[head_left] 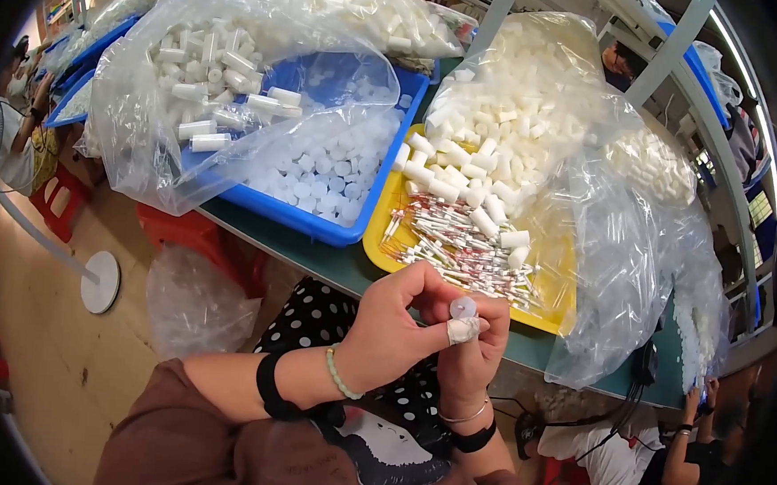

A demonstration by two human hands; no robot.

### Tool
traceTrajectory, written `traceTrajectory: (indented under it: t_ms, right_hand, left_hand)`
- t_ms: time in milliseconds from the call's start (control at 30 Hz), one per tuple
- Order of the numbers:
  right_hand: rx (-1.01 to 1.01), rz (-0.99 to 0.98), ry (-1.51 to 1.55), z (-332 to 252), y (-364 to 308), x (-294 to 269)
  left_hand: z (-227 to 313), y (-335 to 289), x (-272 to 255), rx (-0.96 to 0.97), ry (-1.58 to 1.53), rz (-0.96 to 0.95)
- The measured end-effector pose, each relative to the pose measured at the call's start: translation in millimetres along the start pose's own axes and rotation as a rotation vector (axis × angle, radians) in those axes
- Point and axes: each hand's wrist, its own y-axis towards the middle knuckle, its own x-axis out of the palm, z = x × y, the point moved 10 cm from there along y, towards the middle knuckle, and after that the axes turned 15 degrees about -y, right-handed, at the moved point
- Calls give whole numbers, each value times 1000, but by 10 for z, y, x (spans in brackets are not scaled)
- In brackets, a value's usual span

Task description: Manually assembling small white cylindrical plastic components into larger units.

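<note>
Both of my hands meet in front of my lap, just before the table's near edge. Between their fingertips sits a small translucent white plastic cap (462, 307), round, with a tiny dot at its middle. My left hand (383, 335) pinches it from the left; its thumb tip is wrapped in white tape. My right hand (473, 359) is closed around it from the right and below, and its inner fingers are hidden. Beyond the hands, a yellow tray (372, 246) holds many thin red-and-white parts (464, 247) and white foam cylinders (445, 190).
A blue tray (340, 233) of translucent caps stands left on the green table (320, 267), under a clear bag (137, 138) of white cylinders. Another clear bag (613, 283) spreads right of the yellow tray. Red stools (197, 240) stand left; a person (691, 457) sits at lower right.
</note>
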Motion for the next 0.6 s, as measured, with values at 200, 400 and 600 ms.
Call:
traceTrajectory:
  t_ms: [200, 400, 600]
  right_hand:
    - [-40, -41, -210, -139, 28, -19]
    - [-183, -6, -1130, -544, 637, -477]
    - [-299, -264, -1479, -158, 975, -528]
  left_hand:
    - [-7, 62, -44, -10, -29, -102]
    - [286, 163, -143, 87, -44, -172]
    - [402, 187, -116, 202, 314, -129]
